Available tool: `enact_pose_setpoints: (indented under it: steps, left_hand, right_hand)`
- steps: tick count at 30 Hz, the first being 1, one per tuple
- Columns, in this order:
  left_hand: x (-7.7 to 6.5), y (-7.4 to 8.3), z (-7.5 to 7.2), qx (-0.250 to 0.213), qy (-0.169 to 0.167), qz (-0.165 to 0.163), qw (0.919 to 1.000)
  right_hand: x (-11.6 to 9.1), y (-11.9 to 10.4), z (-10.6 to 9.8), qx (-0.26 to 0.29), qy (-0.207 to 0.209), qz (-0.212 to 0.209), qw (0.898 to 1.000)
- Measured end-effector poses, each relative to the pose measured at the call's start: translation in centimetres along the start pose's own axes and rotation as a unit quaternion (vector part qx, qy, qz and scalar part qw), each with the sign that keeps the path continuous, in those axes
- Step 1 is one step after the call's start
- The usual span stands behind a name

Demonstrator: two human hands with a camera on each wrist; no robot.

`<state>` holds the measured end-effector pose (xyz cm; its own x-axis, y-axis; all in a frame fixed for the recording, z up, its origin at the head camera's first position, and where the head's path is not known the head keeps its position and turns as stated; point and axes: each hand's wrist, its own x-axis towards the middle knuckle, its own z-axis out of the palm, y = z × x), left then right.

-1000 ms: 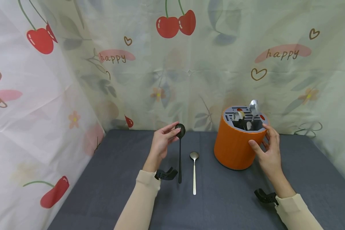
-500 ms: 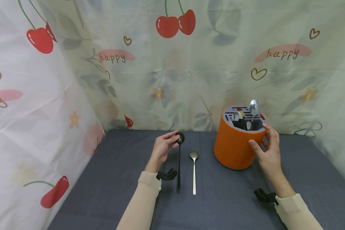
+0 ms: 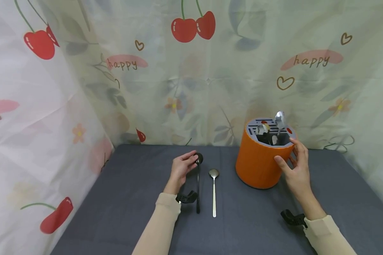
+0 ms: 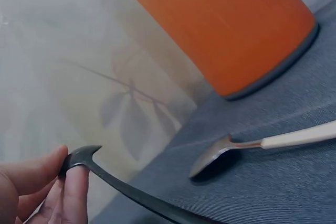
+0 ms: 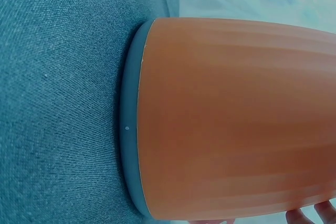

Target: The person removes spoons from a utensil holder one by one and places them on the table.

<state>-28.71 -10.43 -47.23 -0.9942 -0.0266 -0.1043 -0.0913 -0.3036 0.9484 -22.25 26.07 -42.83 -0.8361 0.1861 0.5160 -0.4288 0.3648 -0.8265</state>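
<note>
My left hand (image 3: pixel 179 170) pinches a black spoon (image 3: pixel 198 187) by its bowl, with the handle slanting down toward the table. In the left wrist view, thumb and fingers close on the black spoon (image 4: pixel 123 186) at its bowl end. Just right of it lies a silver spoon (image 3: pixel 214 193) with a pale handle, bowl pointing away from me. My right hand (image 3: pixel 297 173) grips the right side of an orange utensil holder (image 3: pixel 258 164), fingers near its rim and thumb on its front. Only fingertips (image 5: pixel 325 212) show at the holder's edge in the right wrist view.
The holder's grey slotted top (image 3: pixel 252 131) has a larger opening at the front, where several utensils stand, including a shiny one (image 3: pixel 279 120) rising highest. Dark grey cloth (image 3: pixel 242 219) covers the table. A patterned curtain (image 3: pixel 191 88) hangs behind and at the left.
My left hand has lowered the black spoon and drawn it slightly toward me, its handle end now nearer the front. The right hand keeps its place on the holder. The head view shifted slightly.
</note>
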Motion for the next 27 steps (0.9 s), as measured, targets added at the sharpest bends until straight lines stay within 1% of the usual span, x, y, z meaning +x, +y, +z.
enact_pose_setpoints:
  steps: [3,6,9,15,21,27]
  left_hand:
    - [0.1,-0.6,0.1,0.0,0.001,-0.004,1.0]
    - [0.2,-0.9,0.1,0.004,-0.006,-0.006,1.0]
    - [0.2,-1.2,0.0,0.008,-0.01,-0.018,0.9998]
    - [0.2,-1.8,-0.3,0.033,-0.032,-0.035,0.9983]
    - [0.2,-2.4,-0.4,0.05,-0.034,-0.033,0.9976]
    - [0.0,-2.4,-0.5,0.076,-0.033,-0.035,0.9959]
  right_hand:
    - [0.0,0.0,0.0,0.0,0.0,-0.002,1.0]
    - [0.0,0.0,-0.1,0.0,0.0,-0.007,1.0]
    - [0.1,-0.1,-0.2,0.0,-0.001,-0.011,1.0]
    - [0.0,0.0,-0.1,-0.003,0.001,-0.011,1.0]
    - [0.0,0.1,0.0,-0.007,0.002,-0.011,1.0]
    - [0.0,0.1,0.1,-0.001,0.002,-0.011,1.0]
